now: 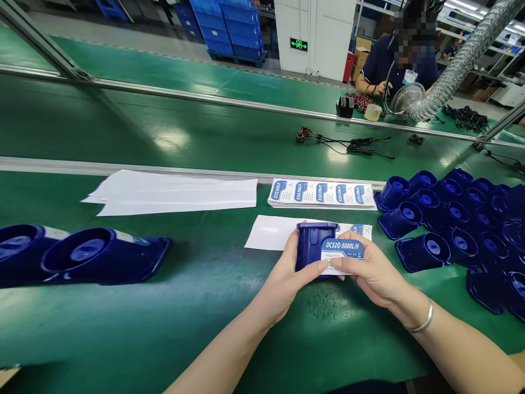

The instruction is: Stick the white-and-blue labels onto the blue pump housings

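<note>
My left hand (283, 279) grips a blue plastic housing (310, 246) from its left side, thumb pressed on its front. My right hand (371, 271) holds the same housing from the right, thumb on a blue-and-white label (342, 249) reading DC52Q-5000L/H that lies on the housing's face. Both thumbs meet at the label's lower edge. Under the housing lies a white backing sheet (270, 232) with one more label at its right end.
A stack of label sheets (322, 193) lies behind. Blank backing strips (172, 191) lie at the left. Several blue housings (451, 219) crowd the right; two labelled ones (82, 254) lie at the left. A co-worker (394, 65) sits across the belt by a hose (459, 60).
</note>
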Tool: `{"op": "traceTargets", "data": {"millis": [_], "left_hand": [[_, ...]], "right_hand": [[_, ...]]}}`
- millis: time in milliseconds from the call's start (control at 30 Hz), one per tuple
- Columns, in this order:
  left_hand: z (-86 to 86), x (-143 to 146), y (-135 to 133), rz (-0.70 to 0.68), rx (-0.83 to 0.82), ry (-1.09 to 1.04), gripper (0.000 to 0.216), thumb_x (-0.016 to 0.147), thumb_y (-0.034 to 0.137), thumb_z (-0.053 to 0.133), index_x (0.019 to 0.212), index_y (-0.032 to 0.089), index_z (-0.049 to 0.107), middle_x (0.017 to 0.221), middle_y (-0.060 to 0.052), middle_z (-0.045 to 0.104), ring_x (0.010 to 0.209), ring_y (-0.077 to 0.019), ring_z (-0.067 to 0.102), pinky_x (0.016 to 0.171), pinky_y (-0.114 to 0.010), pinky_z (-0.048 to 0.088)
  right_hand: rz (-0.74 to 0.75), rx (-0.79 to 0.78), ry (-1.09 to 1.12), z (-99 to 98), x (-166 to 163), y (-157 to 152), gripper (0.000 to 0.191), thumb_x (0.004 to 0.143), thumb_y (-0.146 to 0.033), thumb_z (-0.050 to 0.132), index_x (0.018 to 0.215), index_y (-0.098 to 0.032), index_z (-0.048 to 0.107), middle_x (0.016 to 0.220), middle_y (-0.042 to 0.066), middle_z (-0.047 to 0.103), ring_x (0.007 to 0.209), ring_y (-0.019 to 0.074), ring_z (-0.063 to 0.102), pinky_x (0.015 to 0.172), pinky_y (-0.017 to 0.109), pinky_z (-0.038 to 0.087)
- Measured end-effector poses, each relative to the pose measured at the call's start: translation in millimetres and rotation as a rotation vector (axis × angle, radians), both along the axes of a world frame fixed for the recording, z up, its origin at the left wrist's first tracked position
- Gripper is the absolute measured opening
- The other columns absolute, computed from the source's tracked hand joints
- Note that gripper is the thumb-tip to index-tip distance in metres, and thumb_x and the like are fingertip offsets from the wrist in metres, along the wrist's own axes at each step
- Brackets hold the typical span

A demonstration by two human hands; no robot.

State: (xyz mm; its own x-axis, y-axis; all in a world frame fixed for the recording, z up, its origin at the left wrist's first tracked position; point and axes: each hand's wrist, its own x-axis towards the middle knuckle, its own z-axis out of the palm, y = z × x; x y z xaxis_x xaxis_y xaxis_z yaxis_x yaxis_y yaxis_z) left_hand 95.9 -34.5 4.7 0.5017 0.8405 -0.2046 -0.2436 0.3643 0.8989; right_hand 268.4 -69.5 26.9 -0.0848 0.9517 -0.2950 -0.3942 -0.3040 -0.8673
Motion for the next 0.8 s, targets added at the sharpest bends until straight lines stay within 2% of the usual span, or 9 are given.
{"op": "traceTargets", "data": {"millis": [200, 533, 700, 800], "left_hand": [[-1.9, -0.1, 1.0, -0.002, 0.05, 0.005, 0.069, 0.085, 0.036, 0.076, 0.144, 0.026, 0.042, 0.145, -0.008, 0.055, 0.136, -0.0341, 0.047, 0.113, -0.047, 0.039], [-1.2, 0.6, -1.6, 0.021, 0.034, 0.01, 0.068, 0.085, 0.037, 0.076, 0.143, 0.027, 0.042, 0.143, -0.006, 0.056, 0.135, -0.0306, 0.049, 0.111, -0.04, 0.042], [-0.3, 0.2, -1.8, 0.008, 0.062, 0.028, 0.074, 0.08, 0.035, 0.081, 0.142, 0.029, 0.042, 0.146, -0.006, 0.054, 0.139, -0.0308, 0.045, 0.111, -0.039, 0.043], [-2.9, -0.3, -1.2, -0.007, 0.046, 0.031, 0.078, 0.078, 0.035, 0.083, 0.143, 0.03, 0.04, 0.147, -0.005, 0.052, 0.14, -0.0307, 0.043, 0.111, -0.04, 0.043]], "right_hand": [[-0.007, -0.005, 0.015, -1.3, -0.4, -0.6, 0.037, 0.064, -0.025, 0.091, 0.084, -0.017, 0.06, 0.072, -0.004, 0.062, 0.064, 0.0098, 0.052, 0.058, 0.021, 0.041], [-0.004, 0.008, -0.011, -3.3, -1.6, -1.4, 0.04, 0.066, -0.03, 0.091, 0.087, -0.018, 0.059, 0.072, -0.004, 0.06, 0.064, 0.0096, 0.052, 0.057, 0.019, 0.044], [0.021, 0.061, -0.062, -3.8, 3.8, -1.1, 0.035, 0.078, -0.041, 0.083, 0.095, -0.019, 0.062, 0.079, -0.002, 0.063, 0.067, 0.0118, 0.057, 0.061, 0.023, 0.048], [0.001, 0.189, -0.244, -4.3, 9.4, -0.4, 0.025, 0.086, -0.04, 0.077, 0.093, -0.02, 0.064, 0.081, -0.002, 0.063, 0.071, 0.0115, 0.056, 0.066, 0.023, 0.046]]}}
